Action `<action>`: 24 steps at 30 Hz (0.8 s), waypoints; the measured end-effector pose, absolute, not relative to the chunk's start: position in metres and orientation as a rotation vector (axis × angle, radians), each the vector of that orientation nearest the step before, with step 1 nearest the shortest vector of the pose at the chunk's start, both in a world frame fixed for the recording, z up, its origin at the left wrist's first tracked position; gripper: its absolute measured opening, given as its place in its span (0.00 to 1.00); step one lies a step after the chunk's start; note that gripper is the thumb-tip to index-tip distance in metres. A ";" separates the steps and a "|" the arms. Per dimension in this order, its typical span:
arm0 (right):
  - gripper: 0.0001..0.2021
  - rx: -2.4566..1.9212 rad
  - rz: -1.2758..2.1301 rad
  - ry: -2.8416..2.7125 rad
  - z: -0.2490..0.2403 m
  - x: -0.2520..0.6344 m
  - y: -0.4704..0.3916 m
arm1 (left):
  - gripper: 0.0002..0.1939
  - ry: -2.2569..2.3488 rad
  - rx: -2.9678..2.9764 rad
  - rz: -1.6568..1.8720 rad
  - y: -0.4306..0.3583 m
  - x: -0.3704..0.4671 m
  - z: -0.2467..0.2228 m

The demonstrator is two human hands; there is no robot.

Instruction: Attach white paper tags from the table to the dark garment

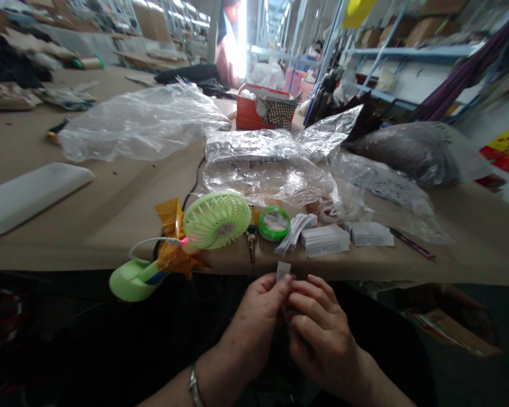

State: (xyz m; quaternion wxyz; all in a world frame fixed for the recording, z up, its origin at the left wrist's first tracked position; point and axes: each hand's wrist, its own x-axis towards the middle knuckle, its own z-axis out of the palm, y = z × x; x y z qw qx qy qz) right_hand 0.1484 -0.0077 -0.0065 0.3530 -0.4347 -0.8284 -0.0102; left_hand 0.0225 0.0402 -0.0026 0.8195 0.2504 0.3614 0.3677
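Observation:
A small white label (283, 269) sticks up from between the thumb and fingers of my left hand (258, 316), just off the table's front edge. My right hand (322, 328) is up against the left, its fingers curled in; what its fingertips grip, if anything, is hidden. Just beyond on the table lie a fanned bunch of white slips (296, 233), a stack of printed labels (326, 241) and a second label stack (371, 233). Left of these is a round green tub (274, 223) with whitish contents.
A green fan (217, 220) is taped at the table edge, beside a small metal tool (251, 243). Clear plastic bags (267, 169) spread behind. A dark pink slim tool (413, 244) lies right, a white case (34, 195) left, a red box (250, 113) at the back.

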 end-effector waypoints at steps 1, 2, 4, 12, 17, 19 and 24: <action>0.08 -1.107 -0.020 -2.162 -0.007 0.150 -0.010 | 0.10 0.773 0.510 0.784 0.041 0.024 -0.003; 0.08 -1.094 -0.018 -2.178 -0.007 0.154 -0.011 | 0.09 0.781 0.496 0.780 0.041 0.025 -0.003; 0.08 -1.113 -0.048 -2.180 -0.007 0.167 -0.007 | 0.08 0.814 0.485 0.747 0.040 0.025 -0.004; 0.14 -1.536 -0.466 -2.037 -0.021 0.226 0.030 | 0.09 0.976 0.477 0.594 0.034 0.027 -0.008; 0.09 -1.462 -0.461 -1.956 -0.034 0.228 0.032 | 0.05 1.024 0.491 0.576 0.033 0.029 -0.013; 0.06 -1.424 -0.417 -1.904 -0.036 0.229 0.033 | 0.04 1.044 0.483 0.568 0.034 0.029 -0.011; 0.07 -1.319 -0.230 -1.781 -0.028 0.225 0.026 | 0.05 1.022 0.427 0.543 0.037 0.028 -0.001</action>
